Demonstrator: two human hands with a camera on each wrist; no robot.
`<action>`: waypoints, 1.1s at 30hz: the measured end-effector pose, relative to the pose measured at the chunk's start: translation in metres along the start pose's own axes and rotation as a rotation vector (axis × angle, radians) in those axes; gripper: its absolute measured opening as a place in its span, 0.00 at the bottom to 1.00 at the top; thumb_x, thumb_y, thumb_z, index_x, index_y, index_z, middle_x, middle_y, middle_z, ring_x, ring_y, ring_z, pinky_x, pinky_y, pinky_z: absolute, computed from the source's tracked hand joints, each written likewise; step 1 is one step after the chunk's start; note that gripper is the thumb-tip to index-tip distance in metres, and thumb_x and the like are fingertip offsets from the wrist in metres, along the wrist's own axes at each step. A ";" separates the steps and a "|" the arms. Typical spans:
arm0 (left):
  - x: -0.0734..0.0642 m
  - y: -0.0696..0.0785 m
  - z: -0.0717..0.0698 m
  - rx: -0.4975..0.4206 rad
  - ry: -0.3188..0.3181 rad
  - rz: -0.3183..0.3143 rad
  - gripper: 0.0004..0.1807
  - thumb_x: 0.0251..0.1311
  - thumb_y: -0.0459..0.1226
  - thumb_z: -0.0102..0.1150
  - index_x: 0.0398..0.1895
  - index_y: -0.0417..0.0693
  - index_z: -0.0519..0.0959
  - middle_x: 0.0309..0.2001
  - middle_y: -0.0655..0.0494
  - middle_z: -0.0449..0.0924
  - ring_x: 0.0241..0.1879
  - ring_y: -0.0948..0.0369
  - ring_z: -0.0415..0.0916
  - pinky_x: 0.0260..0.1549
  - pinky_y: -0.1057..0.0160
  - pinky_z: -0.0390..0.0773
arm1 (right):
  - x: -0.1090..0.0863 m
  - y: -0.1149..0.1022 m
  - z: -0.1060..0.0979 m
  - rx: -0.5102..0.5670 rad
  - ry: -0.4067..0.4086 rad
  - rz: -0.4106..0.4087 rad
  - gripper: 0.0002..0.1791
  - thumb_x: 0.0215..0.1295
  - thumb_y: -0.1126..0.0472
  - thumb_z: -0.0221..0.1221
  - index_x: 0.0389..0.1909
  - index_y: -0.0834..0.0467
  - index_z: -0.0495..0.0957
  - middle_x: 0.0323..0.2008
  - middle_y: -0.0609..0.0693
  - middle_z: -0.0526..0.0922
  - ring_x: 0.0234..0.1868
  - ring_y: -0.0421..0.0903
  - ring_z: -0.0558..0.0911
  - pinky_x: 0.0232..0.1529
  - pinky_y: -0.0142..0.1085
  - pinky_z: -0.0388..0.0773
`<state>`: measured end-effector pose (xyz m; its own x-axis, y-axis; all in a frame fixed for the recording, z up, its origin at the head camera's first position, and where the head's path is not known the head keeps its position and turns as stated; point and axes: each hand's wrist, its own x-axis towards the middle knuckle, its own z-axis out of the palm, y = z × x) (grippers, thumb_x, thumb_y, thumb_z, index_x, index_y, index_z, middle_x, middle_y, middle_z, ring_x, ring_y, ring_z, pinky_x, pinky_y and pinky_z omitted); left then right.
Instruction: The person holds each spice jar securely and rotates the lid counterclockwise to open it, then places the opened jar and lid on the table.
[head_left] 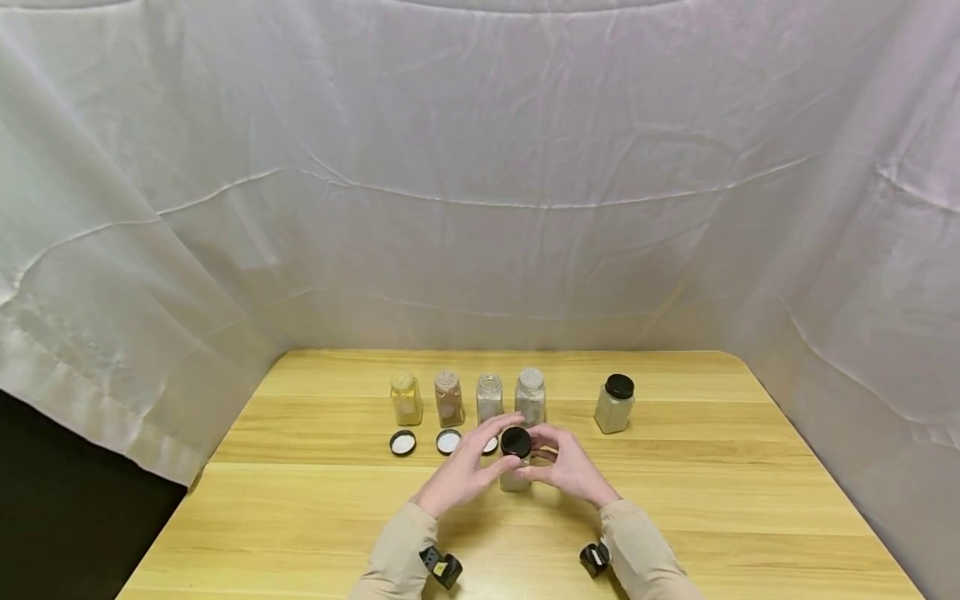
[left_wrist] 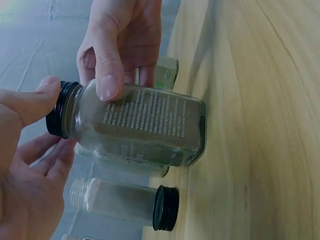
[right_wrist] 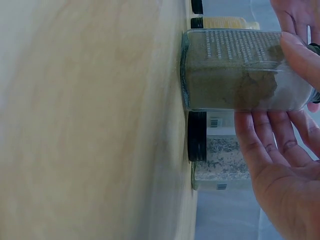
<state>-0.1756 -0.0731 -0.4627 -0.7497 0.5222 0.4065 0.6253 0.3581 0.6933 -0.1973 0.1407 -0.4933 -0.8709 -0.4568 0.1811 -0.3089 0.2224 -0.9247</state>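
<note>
A glass spice jar [left_wrist: 140, 125] with greyish-brown powder and printed text stands upright between the two hands at mid-table. My left hand [head_left: 467, 468] pinches its black screw cap [left_wrist: 59, 110] between thumb and fingers. My right hand [head_left: 567, 467] grips the jar's body, with the thumb on the printed face and the fingers at the other side, as the right wrist view shows. The jar's base [right_wrist: 185, 70] is right at the table surface. Behind the hands, a jar with speckled contents [head_left: 531, 392] is partly covered.
Left of the speckled jar stand a jar with yellow powder [head_left: 407, 402], a brown one [head_left: 449, 402] and a pale one with an uncovered mouth [head_left: 489, 396]. Black lids [head_left: 402, 442] lie upside down before them. A black-capped jar [head_left: 615, 407] stands right. Grey cloth [head_left: 510, 267] hangs behind.
</note>
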 end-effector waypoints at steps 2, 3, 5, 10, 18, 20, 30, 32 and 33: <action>0.000 0.000 -0.001 -0.026 -0.025 0.013 0.28 0.69 0.35 0.58 0.71 0.43 0.67 0.72 0.43 0.69 0.72 0.48 0.67 0.71 0.43 0.68 | 0.000 -0.001 0.000 0.000 0.000 0.005 0.27 0.54 0.67 0.73 0.54 0.69 0.77 0.52 0.65 0.81 0.50 0.48 0.84 0.60 0.40 0.83; 0.000 0.000 -0.001 -0.033 -0.033 0.019 0.27 0.70 0.34 0.57 0.71 0.43 0.67 0.72 0.43 0.70 0.71 0.48 0.69 0.71 0.44 0.69 | 0.000 -0.001 0.000 0.002 0.000 0.009 0.27 0.54 0.67 0.73 0.55 0.69 0.77 0.52 0.65 0.81 0.51 0.49 0.84 0.60 0.41 0.83; 0.001 0.000 -0.001 -0.033 -0.037 0.025 0.26 0.70 0.33 0.56 0.70 0.43 0.68 0.70 0.44 0.72 0.68 0.49 0.72 0.69 0.46 0.73 | -0.001 -0.002 0.000 0.004 0.001 0.018 0.28 0.54 0.67 0.74 0.55 0.69 0.76 0.52 0.65 0.81 0.51 0.51 0.83 0.60 0.42 0.82; 0.002 0.001 0.002 0.013 0.018 0.019 0.24 0.68 0.36 0.59 0.66 0.45 0.72 0.63 0.50 0.77 0.62 0.52 0.76 0.63 0.49 0.78 | -0.001 -0.004 0.000 0.015 -0.001 0.018 0.28 0.54 0.68 0.73 0.55 0.70 0.76 0.52 0.66 0.81 0.52 0.52 0.83 0.61 0.45 0.82; 0.001 0.002 0.009 0.061 0.113 -0.050 0.26 0.69 0.43 0.59 0.69 0.48 0.71 0.62 0.50 0.72 0.59 0.55 0.74 0.61 0.50 0.78 | -0.001 -0.002 0.000 0.009 0.000 0.008 0.27 0.53 0.66 0.73 0.54 0.68 0.78 0.51 0.65 0.81 0.49 0.41 0.83 0.58 0.34 0.83; 0.001 0.003 0.010 0.056 0.128 -0.061 0.27 0.70 0.43 0.57 0.70 0.47 0.70 0.62 0.49 0.70 0.58 0.55 0.73 0.60 0.51 0.79 | -0.001 0.000 0.000 0.007 0.002 0.013 0.27 0.53 0.66 0.74 0.54 0.67 0.78 0.52 0.64 0.82 0.48 0.38 0.83 0.57 0.31 0.82; 0.000 0.004 0.012 0.023 0.147 -0.114 0.23 0.76 0.41 0.49 0.70 0.48 0.68 0.57 0.47 0.63 0.59 0.56 0.67 0.63 0.47 0.73 | -0.009 0.005 -0.011 0.010 -0.011 0.031 0.31 0.53 0.63 0.75 0.57 0.67 0.76 0.54 0.64 0.81 0.53 0.43 0.82 0.61 0.31 0.80; 0.000 0.003 0.012 0.011 0.143 -0.115 0.21 0.76 0.41 0.49 0.68 0.47 0.68 0.57 0.47 0.64 0.59 0.56 0.67 0.63 0.47 0.74 | -0.011 0.005 -0.015 0.009 -0.014 0.030 0.31 0.53 0.63 0.74 0.58 0.67 0.76 0.55 0.65 0.81 0.53 0.42 0.82 0.60 0.29 0.80; -0.001 0.003 0.012 0.009 0.141 -0.110 0.20 0.76 0.40 0.49 0.67 0.47 0.68 0.57 0.47 0.64 0.59 0.56 0.68 0.62 0.47 0.75 | -0.013 0.005 -0.018 0.012 -0.015 0.028 0.31 0.53 0.63 0.74 0.58 0.67 0.76 0.55 0.65 0.81 0.53 0.41 0.82 0.60 0.28 0.80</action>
<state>-0.1706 -0.0629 -0.4682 -0.8365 0.3656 0.4082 0.5390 0.4148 0.7331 -0.1946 0.1626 -0.4942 -0.8735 -0.4632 0.1501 -0.2798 0.2251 -0.9333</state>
